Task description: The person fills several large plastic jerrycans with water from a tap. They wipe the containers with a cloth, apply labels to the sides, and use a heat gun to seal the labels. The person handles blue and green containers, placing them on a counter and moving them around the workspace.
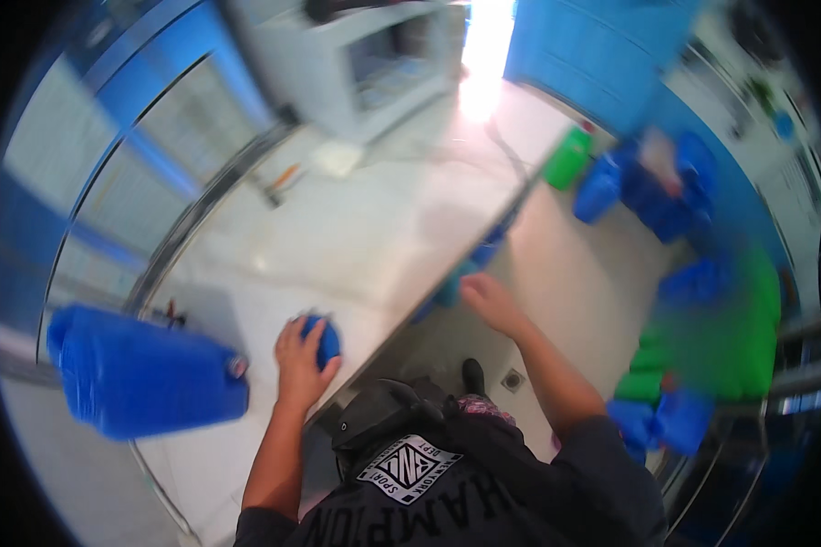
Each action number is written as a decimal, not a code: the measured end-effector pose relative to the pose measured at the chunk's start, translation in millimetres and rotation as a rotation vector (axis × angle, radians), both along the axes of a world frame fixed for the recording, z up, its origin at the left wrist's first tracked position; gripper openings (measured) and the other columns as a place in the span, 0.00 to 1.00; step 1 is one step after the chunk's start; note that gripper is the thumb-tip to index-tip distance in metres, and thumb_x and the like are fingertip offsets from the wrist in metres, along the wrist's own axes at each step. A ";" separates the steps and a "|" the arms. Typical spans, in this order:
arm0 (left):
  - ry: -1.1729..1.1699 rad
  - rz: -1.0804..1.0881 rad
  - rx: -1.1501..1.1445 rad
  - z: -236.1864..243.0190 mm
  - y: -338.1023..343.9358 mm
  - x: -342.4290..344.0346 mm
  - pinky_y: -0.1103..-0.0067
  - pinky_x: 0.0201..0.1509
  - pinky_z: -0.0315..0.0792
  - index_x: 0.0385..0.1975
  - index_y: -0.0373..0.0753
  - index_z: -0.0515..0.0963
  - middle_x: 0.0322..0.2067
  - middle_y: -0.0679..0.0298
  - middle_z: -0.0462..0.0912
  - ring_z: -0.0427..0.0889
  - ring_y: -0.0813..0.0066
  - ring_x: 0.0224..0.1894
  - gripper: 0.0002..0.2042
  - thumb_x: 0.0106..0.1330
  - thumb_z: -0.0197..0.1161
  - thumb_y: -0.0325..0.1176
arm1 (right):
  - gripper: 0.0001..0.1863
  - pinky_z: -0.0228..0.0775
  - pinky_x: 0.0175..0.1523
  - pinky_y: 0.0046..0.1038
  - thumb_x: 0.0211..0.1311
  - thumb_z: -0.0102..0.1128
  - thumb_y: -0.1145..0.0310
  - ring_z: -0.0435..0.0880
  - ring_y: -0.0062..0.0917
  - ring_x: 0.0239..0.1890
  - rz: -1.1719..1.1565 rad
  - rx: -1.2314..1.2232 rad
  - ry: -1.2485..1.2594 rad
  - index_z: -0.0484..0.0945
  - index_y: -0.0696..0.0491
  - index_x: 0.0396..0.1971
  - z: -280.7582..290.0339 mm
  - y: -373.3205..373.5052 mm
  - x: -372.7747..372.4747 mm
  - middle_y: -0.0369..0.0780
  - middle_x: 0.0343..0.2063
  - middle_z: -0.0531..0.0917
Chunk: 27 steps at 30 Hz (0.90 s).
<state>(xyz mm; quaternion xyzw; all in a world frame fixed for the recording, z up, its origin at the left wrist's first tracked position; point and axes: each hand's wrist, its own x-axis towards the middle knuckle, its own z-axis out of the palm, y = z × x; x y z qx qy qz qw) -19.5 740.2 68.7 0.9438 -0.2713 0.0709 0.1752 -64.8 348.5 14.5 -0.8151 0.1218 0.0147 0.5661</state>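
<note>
On the white counter (319, 246), close to its front edge, my left hand (300, 365) rests with its fingers curved over a small round blue object (328, 345). The hand covers part of it, so its exact kind does not show. Out past the counter's edge, my right hand (493, 303) is raised with its fingers curled in; whatever may be inside them is hidden. A teal item (452, 288) lies just beyond that hand, below the edge. To the left of my left hand, a large blue jerrycan (155, 374) lies on its side, its neck toward the hand.
A tool with an orange handle (287, 176) lies farther back, near a white cabinet (360, 77). On the floor to the right are a green container (570, 157), several blue jerrycans (598, 189) and a green stack (739, 337). A drain (514, 379) is set in the floor.
</note>
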 end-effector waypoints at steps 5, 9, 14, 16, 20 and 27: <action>0.110 0.125 0.155 -28.2 -13.4 16.9 0.54 0.69 0.61 0.58 0.37 0.74 0.63 0.37 0.66 0.65 0.37 0.64 0.31 0.49 0.65 0.35 | 0.20 0.76 0.54 0.39 0.66 0.58 0.59 0.84 0.44 0.49 -0.377 -0.398 0.305 0.78 0.57 0.52 -84.6 -156.7 -199.3 0.52 0.46 0.84; 0.034 0.145 0.167 -39.7 -72.7 22.1 0.57 0.70 0.60 0.57 0.34 0.72 0.60 0.40 0.70 0.67 0.41 0.64 0.29 0.51 0.66 0.30 | 0.21 0.75 0.54 0.42 0.64 0.58 0.57 0.83 0.47 0.49 -0.717 -0.310 0.543 0.79 0.58 0.48 -162.1 -207.7 -372.9 0.54 0.45 0.84; 0.255 -0.285 0.032 -22.1 -275.0 2.8 0.65 0.63 0.70 0.55 0.34 0.74 0.54 0.48 0.78 0.76 0.50 0.57 0.26 0.54 0.69 0.29 | 0.19 0.73 0.54 0.45 0.63 0.51 0.61 0.84 0.50 0.45 -0.624 -0.383 0.882 0.86 0.60 0.32 -297.3 -194.6 -541.7 0.56 0.38 0.85; 0.416 -0.394 0.075 -19.0 -347.4 -15.6 0.67 0.58 0.74 0.54 0.33 0.75 0.51 0.50 0.80 0.81 0.53 0.52 0.25 0.55 0.70 0.30 | 0.19 0.74 0.53 0.45 0.63 0.50 0.62 0.84 0.50 0.44 -0.650 -0.299 0.972 0.85 0.62 0.31 -335.3 -186.5 -592.1 0.55 0.37 0.85; 0.644 -0.567 0.202 -73.9 -427.6 -11.7 0.68 0.56 0.76 0.54 0.32 0.76 0.51 0.50 0.82 0.83 0.56 0.51 0.24 0.58 0.71 0.33 | 0.18 0.74 0.49 0.46 0.62 0.52 0.62 0.84 0.48 0.43 -0.640 -0.363 0.830 0.84 0.62 0.29 -360.8 -216.8 -625.7 0.53 0.37 0.85; 0.707 -1.144 0.947 -180.9 -540.4 93.6 0.70 0.59 0.74 0.55 0.30 0.75 0.52 0.53 0.83 0.83 0.58 0.54 0.24 0.65 0.67 0.41 | 0.21 0.76 0.53 0.39 0.62 0.60 0.55 0.85 0.43 0.46 -1.198 -0.099 0.589 0.81 0.58 0.42 -363.9 -181.4 -567.5 0.49 0.41 0.86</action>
